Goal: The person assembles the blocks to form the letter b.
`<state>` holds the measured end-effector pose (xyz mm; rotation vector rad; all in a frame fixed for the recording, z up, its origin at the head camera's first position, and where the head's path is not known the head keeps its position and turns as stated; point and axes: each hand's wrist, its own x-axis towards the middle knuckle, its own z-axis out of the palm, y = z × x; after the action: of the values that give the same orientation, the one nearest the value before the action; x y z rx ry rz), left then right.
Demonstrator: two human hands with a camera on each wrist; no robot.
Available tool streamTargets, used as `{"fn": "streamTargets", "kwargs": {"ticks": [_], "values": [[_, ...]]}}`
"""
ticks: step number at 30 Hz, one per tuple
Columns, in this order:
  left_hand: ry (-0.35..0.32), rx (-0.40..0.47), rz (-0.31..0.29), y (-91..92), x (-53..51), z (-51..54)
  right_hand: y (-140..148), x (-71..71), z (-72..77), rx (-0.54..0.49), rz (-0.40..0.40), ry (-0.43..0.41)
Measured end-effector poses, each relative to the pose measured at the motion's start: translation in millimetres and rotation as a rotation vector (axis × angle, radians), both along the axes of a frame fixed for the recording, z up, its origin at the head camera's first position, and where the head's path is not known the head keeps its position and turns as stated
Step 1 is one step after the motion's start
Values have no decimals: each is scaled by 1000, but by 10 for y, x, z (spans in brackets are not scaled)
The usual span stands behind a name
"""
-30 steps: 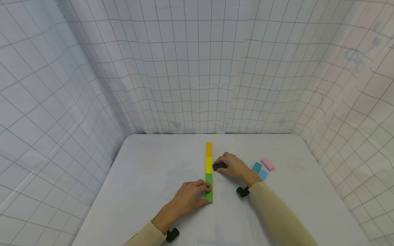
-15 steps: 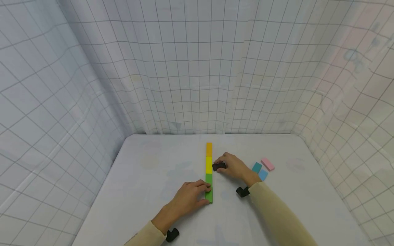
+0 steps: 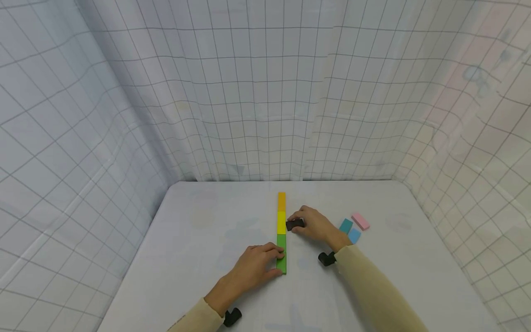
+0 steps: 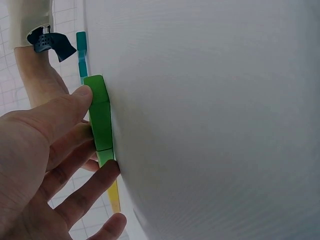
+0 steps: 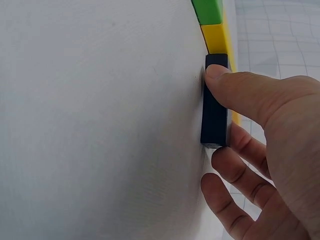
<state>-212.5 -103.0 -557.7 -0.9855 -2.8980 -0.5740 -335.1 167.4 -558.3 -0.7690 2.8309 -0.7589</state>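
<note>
A straight row runs away from the person: green blocks (image 3: 281, 241) nearest, a yellow block (image 3: 281, 223) beyond, an orange block (image 3: 281, 202) at the far end. My left hand (image 3: 255, 267) lies at the green part, its thumb at the near end and fingertips on it; the left wrist view shows thumb and fingers along the green blocks (image 4: 101, 122). Just right of the yellow block, my right hand (image 3: 316, 223) pinches a black block (image 3: 295, 224). In the right wrist view the thumb presses on the black block (image 5: 215, 110), which stands against the row's side.
Right of my right hand on the white table (image 3: 199, 230) lie a teal block (image 3: 346, 225), a light blue block (image 3: 354, 235) and a pink block (image 3: 360, 221). White curtains with a grid pattern (image 3: 265, 92) hang at the back and both sides.
</note>
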Motion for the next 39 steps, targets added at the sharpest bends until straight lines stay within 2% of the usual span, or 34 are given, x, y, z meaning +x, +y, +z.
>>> {"fn": "streamTargets", "kwargs": {"ticks": [30, 39], "values": [[-6, -1, -6, -8, 1, 17, -5, 24, -1, 10, -14, 10], [-4, -5, -6, -7, 3, 24, 20, 74, 43, 23, -39, 10]]}}
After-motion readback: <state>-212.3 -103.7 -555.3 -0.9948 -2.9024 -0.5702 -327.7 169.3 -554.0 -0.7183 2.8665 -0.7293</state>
